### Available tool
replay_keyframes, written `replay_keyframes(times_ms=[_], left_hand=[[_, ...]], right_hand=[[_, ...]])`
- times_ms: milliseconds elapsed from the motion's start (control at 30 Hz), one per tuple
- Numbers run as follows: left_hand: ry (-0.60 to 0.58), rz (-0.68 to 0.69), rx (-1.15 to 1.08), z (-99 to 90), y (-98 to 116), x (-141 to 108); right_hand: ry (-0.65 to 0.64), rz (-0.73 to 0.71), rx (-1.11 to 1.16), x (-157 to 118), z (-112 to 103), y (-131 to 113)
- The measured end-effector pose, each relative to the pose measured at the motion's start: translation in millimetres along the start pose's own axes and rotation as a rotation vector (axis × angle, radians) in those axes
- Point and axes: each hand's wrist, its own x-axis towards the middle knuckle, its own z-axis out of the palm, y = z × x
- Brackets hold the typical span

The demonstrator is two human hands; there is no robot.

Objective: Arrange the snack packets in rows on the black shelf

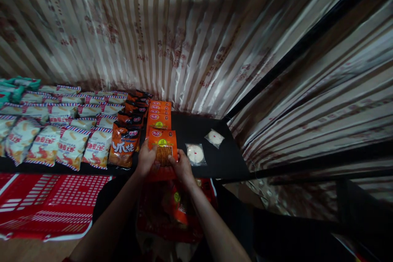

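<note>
An orange snack packet (161, 137) with a window of brown, stick-like food is held upright between my two hands at the front of the black shelf. My left hand (146, 159) grips its left edge, and my right hand (183, 168) pinches the right edge near the bottom. Behind it, similar orange packets (159, 118) stand in a row, one behind another. Just left of my left hand is a brown and orange snack bag (123, 147), first in its own row. Two clear packets with round white discs lie flat to the right; the nearer white packet (195, 154) is close to my right hand.
Rows of white snack bags (72, 145) fill the shelf's left side, with green bags (20, 86) at the far left. A red basket (73, 190) stands below left. Another red basket (144, 221) with orange packets sits under my hands. Striped sheeting (184, 41) hangs behind the black shelf (227, 157).
</note>
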Motion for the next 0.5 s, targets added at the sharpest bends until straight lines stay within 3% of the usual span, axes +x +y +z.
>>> replay_keyframes(times_ms=[200, 500], left_hand=[[0.059, 0.140, 0.248, 1.3, 14, 11], [0.024, 0.161, 0.503, 10.1, 36, 16]], right_hand=[[-0.022, -0.021, -0.020, 12, 3, -6], [-0.005, -0.016, -0.056, 30, 10, -8]])
